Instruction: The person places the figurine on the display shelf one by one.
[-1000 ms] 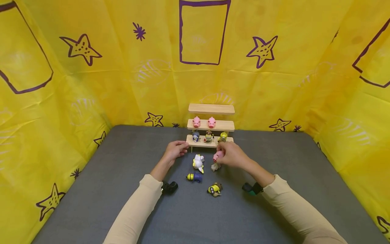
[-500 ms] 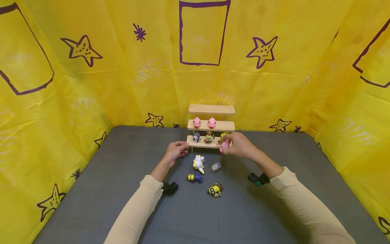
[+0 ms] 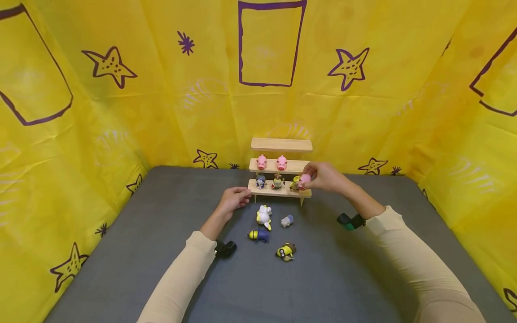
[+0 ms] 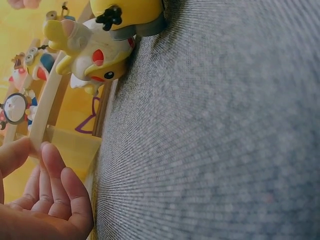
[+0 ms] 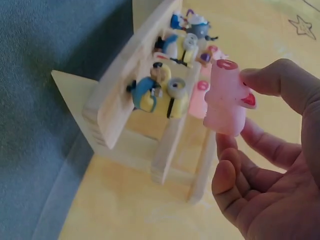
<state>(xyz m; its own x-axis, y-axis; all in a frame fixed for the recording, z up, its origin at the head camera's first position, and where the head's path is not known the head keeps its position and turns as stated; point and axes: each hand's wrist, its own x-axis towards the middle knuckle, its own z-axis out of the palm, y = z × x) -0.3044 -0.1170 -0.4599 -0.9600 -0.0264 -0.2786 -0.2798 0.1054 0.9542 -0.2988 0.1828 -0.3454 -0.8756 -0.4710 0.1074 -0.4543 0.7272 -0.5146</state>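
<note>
A three-tier wooden display shelf (image 3: 281, 144) stands at the back of the table. My right hand (image 3: 328, 177) pinches a pink pig figurine (image 5: 226, 102) between thumb and fingers, in the air beside the right end of the lower tiers. Two more pink pigs (image 3: 261, 162) sit on the middle tier, leaving its right end bare. The lowest tier bears a grey-and-blue figure (image 3: 260, 181), a minion figure (image 3: 277, 181) and a yellow figure (image 3: 295, 182). With thumb and index finger, my left hand (image 4: 50, 195) pinches the left end of the lowest board.
On the grey table in front of the shelf lie a white-and-yellow figurine (image 3: 264, 217), a small grey figurine (image 3: 287, 220), a blue-and-yellow minion (image 3: 259, 235) and another minion (image 3: 286, 251). A yellow patterned cloth (image 3: 194, 121) hangs behind and along both sides.
My right hand has lifted the pink pig from near the grey figurine, up and to the right, to the shelf's right end. The left hand stays on the board.
</note>
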